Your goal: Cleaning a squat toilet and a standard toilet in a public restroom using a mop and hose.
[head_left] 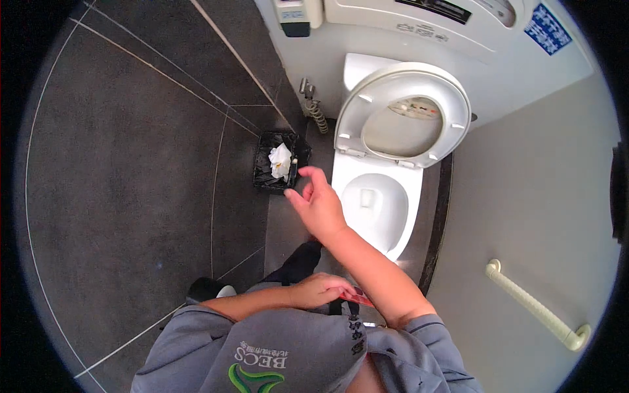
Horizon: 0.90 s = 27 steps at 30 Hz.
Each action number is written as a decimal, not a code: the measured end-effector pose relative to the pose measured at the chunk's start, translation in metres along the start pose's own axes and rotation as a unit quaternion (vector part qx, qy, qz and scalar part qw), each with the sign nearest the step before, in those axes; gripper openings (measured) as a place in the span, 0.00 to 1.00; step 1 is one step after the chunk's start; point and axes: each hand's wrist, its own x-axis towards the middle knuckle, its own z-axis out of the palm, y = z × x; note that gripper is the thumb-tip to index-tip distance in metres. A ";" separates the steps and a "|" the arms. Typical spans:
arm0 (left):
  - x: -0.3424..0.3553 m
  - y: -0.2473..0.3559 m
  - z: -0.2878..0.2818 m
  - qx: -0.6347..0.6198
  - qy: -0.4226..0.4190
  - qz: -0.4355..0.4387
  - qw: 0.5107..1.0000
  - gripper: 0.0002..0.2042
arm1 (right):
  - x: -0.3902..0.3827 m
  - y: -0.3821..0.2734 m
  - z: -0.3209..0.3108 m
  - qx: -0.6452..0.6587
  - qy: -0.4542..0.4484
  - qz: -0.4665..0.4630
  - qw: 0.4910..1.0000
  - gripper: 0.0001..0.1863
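Observation:
My right hand (319, 204) reaches forward, thumb and forefinger apart, with nothing visible in it. Its fingertips are beside the near right side of a small black-lined waste bin (262, 180). Crumpled white paper (280, 161) lies in the bin. Close to my waist, my left hand (320, 290) has its fingers bent over a flat red item (357, 297) with darker patches. My right forearm covers part of that item, and its exact kind cannot be made out. To the right of my right hand stands a white toilet (413, 190), its lid and seat raised.
A metal valve with a coiled hose (316, 114) is on the wall between bin and toilet. A wall-mounted plastic unit (419, 23) is above the toilet. On the right wall is a cream grab bar (534, 306). Dark tiled wall (131, 150) runs along the left.

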 end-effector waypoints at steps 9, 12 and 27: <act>0.021 -0.003 -0.020 0.026 -0.064 0.020 0.997 0.11 | -0.047 0.068 -0.053 -0.025 0.074 0.160 0.984 0.16; 0.039 -0.002 -0.015 0.026 -0.095 0.077 0.992 0.10 | -0.083 0.082 -0.096 -0.066 0.154 0.219 0.961 0.15; 0.078 0.040 0.024 0.046 -0.141 0.170 0.974 0.09 | -0.248 0.083 -0.120 -0.015 0.263 0.345 0.901 0.21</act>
